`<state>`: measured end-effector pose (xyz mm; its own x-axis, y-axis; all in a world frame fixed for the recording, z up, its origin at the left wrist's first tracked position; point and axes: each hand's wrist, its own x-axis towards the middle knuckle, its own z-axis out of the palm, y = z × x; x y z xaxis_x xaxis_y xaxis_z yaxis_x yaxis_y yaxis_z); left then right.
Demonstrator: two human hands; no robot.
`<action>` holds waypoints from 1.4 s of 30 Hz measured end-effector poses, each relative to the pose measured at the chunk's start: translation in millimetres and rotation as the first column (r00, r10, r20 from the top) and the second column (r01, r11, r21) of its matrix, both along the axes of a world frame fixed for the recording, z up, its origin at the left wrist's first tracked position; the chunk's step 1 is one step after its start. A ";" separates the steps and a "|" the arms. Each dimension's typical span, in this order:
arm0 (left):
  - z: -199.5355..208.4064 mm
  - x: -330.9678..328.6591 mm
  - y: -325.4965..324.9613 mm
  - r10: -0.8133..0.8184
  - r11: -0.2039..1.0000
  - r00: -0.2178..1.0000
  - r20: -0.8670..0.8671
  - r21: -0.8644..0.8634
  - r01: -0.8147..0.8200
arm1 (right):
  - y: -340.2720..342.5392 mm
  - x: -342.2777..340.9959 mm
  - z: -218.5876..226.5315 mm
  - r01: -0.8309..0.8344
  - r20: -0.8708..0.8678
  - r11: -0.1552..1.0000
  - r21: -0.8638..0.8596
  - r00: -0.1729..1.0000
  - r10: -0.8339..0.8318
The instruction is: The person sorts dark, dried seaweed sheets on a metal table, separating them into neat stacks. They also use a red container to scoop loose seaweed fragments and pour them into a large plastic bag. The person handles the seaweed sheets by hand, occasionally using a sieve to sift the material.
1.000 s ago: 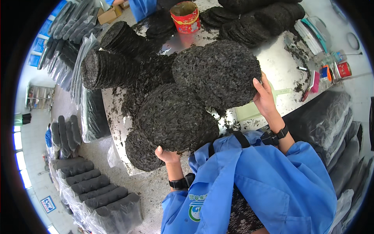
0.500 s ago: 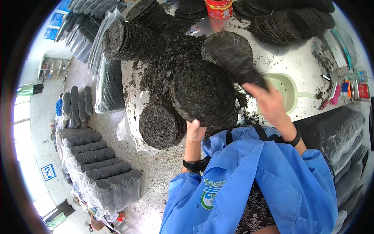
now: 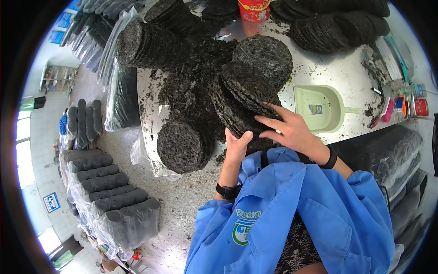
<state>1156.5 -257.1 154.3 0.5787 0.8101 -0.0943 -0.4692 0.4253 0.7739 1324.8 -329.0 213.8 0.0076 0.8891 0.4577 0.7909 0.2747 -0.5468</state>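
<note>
A thick bundle of round, dark dried seaweed sheets (image 3: 248,86) is tilted up over the table in front of me. A gap splits it into two parts along the top. My left hand (image 3: 236,145) grips its lower edge, thumb in front. My right hand (image 3: 291,130) has its fingers laid along the bundle's right edge, gripping it. Just beyond lies another stack of round seaweed sheets (image 3: 269,55), flat on the table. To the left of my hands a short stack (image 3: 180,146) leans with its round face toward me. Loose seaweed crumbs (image 3: 182,89) spread between the stacks.
On the right of the table (image 3: 346,71) sits a pale green dustpan (image 3: 335,123). A red bucket (image 3: 254,11) stands at the far side, near long seaweed rolls (image 3: 340,32). A pink brush (image 3: 388,110) lies far right. Bagged rolls (image 3: 123,201) fill the floor at left.
My right hand has come down and left with the seaweed sheets it was swinging, to the bundle in my left hand. That bundle has turned from face-up to tilted on edge.
</note>
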 end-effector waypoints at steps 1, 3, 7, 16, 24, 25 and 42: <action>-2.6 -1.4 -0.1 -0.002 1.000 1.000 -0.011 0.005 0.002 | 0.2 2.0 -2.8 -0.003 -0.024 1.000 0.005 1.000 0.003; -7.4 -5.4 0.7 -0.007 1.000 0.999 -0.036 0.012 0.008 | -2.2 5.5 4.9 0.011 -0.161 0.998 -0.060 0.987 -0.020; -29.1 -29.2 4.6 0.067 0.984 0.995 0.080 -0.173 -0.052 | -13.8 25.8 -7.4 0.263 -0.305 0.964 -0.046 0.915 -0.264; -22.8 -60.0 23.4 0.261 0.915 0.935 0.241 -0.369 -0.160 | -36.1 99.6 -13.8 0.290 -0.992 0.951 -0.103 0.043 -0.120; -28.2 -63.7 21.4 0.231 0.939 0.950 0.210 -0.304 -0.161 | -33.7 92.3 -23.4 0.345 -0.993 0.936 -0.064 0.071 -0.094; -26.3 -62.1 21.5 0.218 0.944 0.952 0.217 -0.293 -0.149 | -34.1 91.2 -21.9 0.367 -0.988 0.929 -0.055 0.111 -0.102; -8.6 -5.5 4.3 -0.058 0.996 0.998 -0.033 -0.074 0.055 | -9.5 17.6 3.8 0.141 -0.063 0.985 -0.101 0.987 -0.147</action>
